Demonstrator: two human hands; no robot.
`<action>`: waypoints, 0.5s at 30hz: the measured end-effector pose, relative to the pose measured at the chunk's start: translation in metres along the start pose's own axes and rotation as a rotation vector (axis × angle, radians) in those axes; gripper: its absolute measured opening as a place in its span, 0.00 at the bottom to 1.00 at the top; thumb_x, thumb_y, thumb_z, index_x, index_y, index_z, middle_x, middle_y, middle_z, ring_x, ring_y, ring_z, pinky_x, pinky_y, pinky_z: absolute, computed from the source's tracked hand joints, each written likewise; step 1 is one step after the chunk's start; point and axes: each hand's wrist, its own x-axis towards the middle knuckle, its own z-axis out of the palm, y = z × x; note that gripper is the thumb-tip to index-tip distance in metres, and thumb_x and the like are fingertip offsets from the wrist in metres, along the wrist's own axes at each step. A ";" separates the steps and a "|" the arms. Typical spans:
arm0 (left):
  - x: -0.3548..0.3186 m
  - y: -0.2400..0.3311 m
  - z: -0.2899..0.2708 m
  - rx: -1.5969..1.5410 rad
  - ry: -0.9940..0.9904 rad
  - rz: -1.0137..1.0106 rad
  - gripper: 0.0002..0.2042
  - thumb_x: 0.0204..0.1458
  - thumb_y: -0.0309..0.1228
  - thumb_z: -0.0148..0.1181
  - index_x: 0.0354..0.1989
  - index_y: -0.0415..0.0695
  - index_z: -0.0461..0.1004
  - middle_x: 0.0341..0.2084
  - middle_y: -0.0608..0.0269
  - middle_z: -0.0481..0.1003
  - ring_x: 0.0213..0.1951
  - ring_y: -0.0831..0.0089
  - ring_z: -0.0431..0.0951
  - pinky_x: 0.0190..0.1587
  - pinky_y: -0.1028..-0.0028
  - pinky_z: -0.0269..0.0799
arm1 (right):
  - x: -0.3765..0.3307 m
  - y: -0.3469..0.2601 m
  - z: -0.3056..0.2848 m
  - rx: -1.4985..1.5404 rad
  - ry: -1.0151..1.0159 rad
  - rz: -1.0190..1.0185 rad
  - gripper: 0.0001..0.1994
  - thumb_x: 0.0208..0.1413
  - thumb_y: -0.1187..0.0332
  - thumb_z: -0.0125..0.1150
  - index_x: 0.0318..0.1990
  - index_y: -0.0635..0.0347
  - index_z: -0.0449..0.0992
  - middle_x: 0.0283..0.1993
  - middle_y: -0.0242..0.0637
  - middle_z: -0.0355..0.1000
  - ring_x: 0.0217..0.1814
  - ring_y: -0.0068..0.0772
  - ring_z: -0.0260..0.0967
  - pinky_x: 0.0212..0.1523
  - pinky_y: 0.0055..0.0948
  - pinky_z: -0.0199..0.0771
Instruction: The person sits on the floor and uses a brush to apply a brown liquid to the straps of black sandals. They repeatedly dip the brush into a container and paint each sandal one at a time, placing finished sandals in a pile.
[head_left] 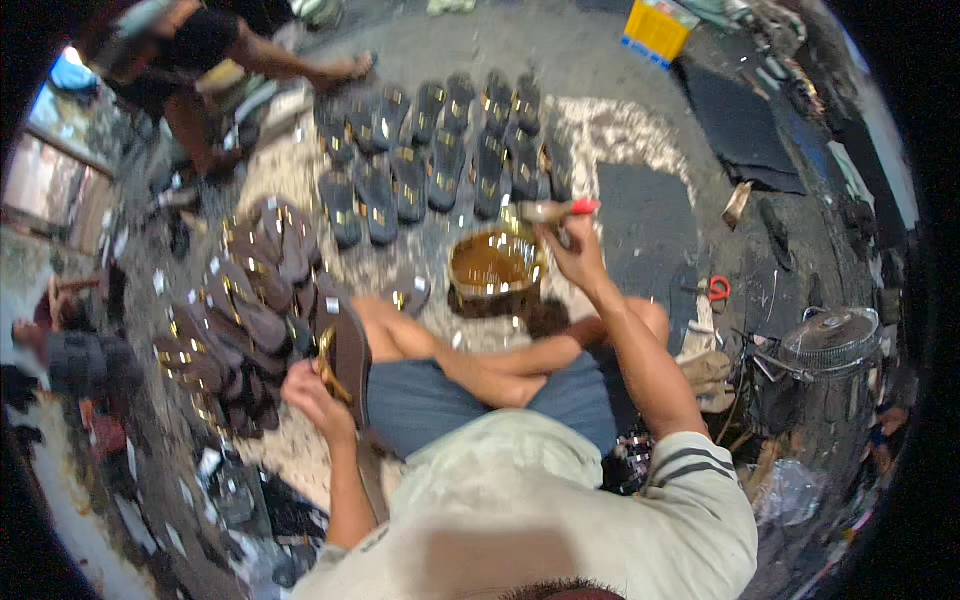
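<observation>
My left hand (318,396) is closed on a brown sandal (346,345) with a gold strap, held beside my left knee. My right hand (575,252) grips a brush (545,212) with a red end, over the far right rim of a bowl. That bowl (457,276) holds amber-brown, glossy liquid and stands in front of my crossed legs. The brush's other end points left, and its tip is blurred. Another brown sandal (412,296) lies between my left knee and the bowl.
Rows of dark sandals (446,170) lie beyond the bowl; brown sandals (235,305) are piled at the left. Dark sheets (645,225), red-handled scissors (718,288) and a fan (830,340) are at the right. Another person (200,50) sits at the far left.
</observation>
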 end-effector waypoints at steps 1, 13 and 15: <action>-0.003 0.016 0.007 0.137 -0.055 -0.046 0.16 0.68 0.42 0.43 0.43 0.38 0.60 0.47 0.53 0.64 0.47 0.67 0.67 0.54 0.69 0.63 | -0.020 0.028 -0.023 -0.278 -0.313 0.144 0.05 0.51 0.70 0.66 0.34 0.59 0.79 0.34 0.45 0.77 0.39 0.51 0.72 0.41 0.43 0.69; 0.046 0.070 0.029 -0.491 -0.321 -0.370 0.32 0.62 0.46 0.55 0.68 0.37 0.59 0.50 0.58 0.74 0.47 0.76 0.75 0.50 0.75 0.71 | 0.036 -0.026 -0.071 0.878 0.488 0.757 0.11 0.63 0.61 0.60 0.50 0.51 0.73 0.42 0.22 0.73 0.38 0.16 0.69 0.37 0.24 0.71; 0.053 0.059 0.032 -0.789 -0.555 -0.520 0.29 0.64 0.47 0.50 0.66 0.39 0.60 0.41 0.61 0.76 0.38 0.78 0.78 0.40 0.75 0.76 | 0.042 -0.054 -0.058 0.987 0.470 0.755 0.10 0.63 0.62 0.60 0.49 0.51 0.73 0.43 0.22 0.74 0.39 0.16 0.70 0.37 0.23 0.72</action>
